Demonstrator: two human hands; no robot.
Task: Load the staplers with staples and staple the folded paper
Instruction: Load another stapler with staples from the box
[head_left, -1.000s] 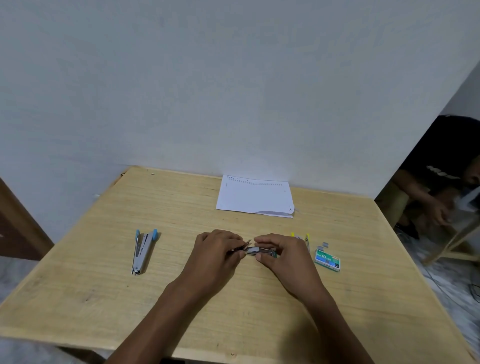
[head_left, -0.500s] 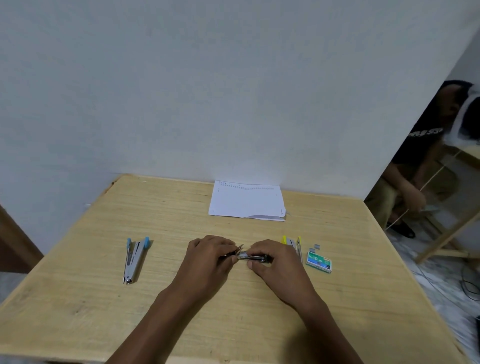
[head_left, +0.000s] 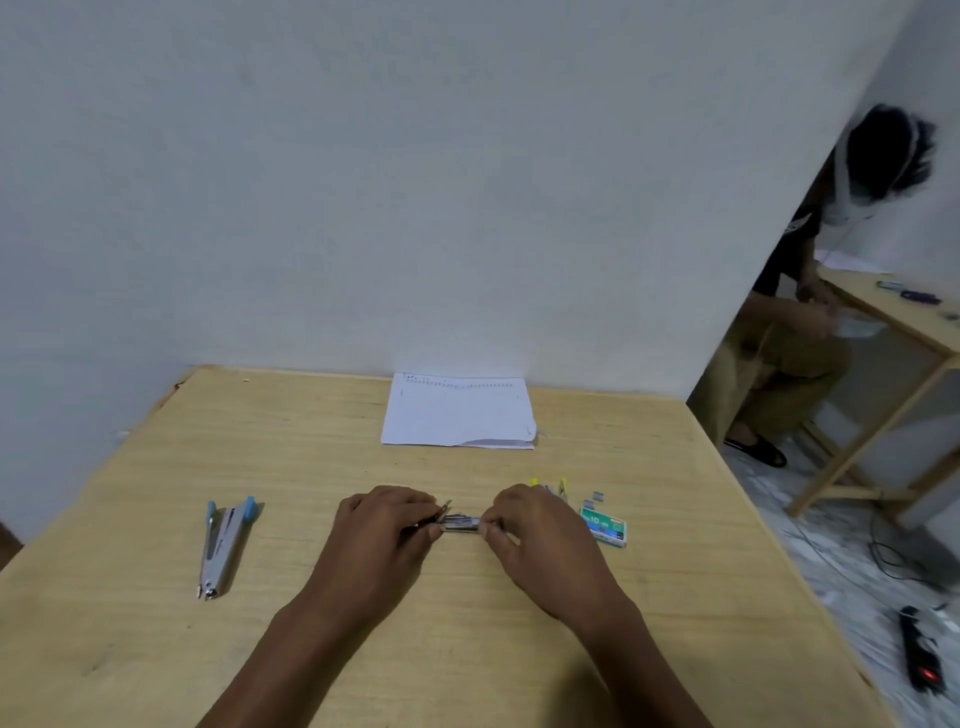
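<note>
As I judge it, you are in the loading step. A small stapler (head_left: 460, 522) is held between your two hands, low over the table (head_left: 311, 447), straight in front of the paper (head_left: 457, 413) and nearer to you than it. Your left hand (head_left: 384, 525) has its fingers curled round the left end. A thin metal part stands up at a slant there, so the top seems to be open. Your right hand (head_left: 535, 530) pinches the right end between thumb and fingers. I cannot tell if a strip already sits in the channel, because this part is too small to see. The blue stapler (head_left: 223, 545) lies spread open, far to the left of the paper and nearer to you, and no hand touches it. The yellow stapler (head_left: 548, 486) is to the right of the paper's near corner and is mostly hidden behind your right hand. The green box (head_left: 602, 525) and a few loose staples (head_left: 597, 496) lie a little further right of the paper, also on your side. The paper itself lies flat at the far edge, and neither hand is on it. The next move probably calls for a steady left grip on the base. The right fingers would then seat the strip straight and press the top down until it closes. A strip that sits crooked may jam.
</note>
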